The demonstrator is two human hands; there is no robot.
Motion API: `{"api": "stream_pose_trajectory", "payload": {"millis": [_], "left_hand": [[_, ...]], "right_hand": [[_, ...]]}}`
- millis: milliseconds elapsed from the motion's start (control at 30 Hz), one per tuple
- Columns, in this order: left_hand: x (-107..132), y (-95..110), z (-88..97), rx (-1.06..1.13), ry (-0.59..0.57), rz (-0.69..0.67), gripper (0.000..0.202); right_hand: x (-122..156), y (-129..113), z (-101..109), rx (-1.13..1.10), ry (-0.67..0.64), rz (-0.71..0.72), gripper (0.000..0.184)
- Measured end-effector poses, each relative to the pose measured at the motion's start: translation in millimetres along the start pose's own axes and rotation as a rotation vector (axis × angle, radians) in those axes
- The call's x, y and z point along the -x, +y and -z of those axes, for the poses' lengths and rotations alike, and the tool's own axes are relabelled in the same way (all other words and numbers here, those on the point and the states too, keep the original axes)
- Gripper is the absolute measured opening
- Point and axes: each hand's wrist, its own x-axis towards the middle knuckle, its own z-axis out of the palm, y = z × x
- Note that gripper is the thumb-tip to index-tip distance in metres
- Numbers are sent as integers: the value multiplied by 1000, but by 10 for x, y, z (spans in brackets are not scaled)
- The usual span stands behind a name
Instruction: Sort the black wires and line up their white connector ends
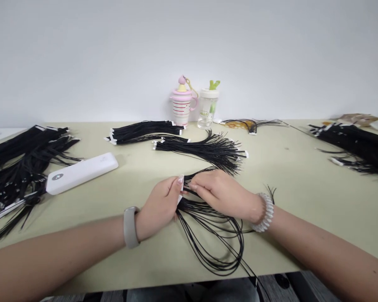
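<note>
Near the table's front edge, my left hand (164,197) is closed on a white connector (182,184) from which thin black wires run to the right. My right hand (220,193) pinches close beside it, fingers pressed together at the black wires; the exact wire between the fingertips is hidden. Below both hands a looped bundle of black wires (220,268) curves over the table, some ends hanging past its edge. Another bundle of black wires (201,151) with white connectors lies just beyond my hands.
A white power bank (82,173) lies at left, beside a large heap of black wires (22,163). More wire bundles (141,132) rest behind it, and another pile (359,147) sits at right. A pink striped cup (181,107) and a clear cup (208,109) stand against the wall.
</note>
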Motion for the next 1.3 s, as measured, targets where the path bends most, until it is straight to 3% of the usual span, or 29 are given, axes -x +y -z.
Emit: {"api": "stream_pose_trajectory", "payload": {"millis": [200, 433, 567, 800, 867, 967, 1033, 1300], "left_hand": [[4, 6, 10, -37, -7, -73, 38], [5, 13, 5, 35, -2, 55, 39], [3, 41, 6, 66, 40, 69, 39], [-27, 46, -2, 172, 148, 140, 37], [-30, 50, -3, 190, 160, 156, 37], [-24, 69, -1, 191, 167, 164, 35], [-21, 76, 2, 190, 181, 158, 35], [-63, 1, -2, 230, 182, 147, 35]], "right_hand": [[2, -18, -58, 39, 30, 30, 28], [1, 13, -16, 56, 55, -59, 30], [20, 68, 51, 29, 17, -67, 20], [125, 35, 376, -24, 259, -142, 34], [176, -5, 463, -55, 182, -174, 40], [226, -67, 484, -82, -151, -168, 48], [227, -104, 434, -58, -266, -153, 43], [184, -187, 351, -149, -100, -150, 15]]}}
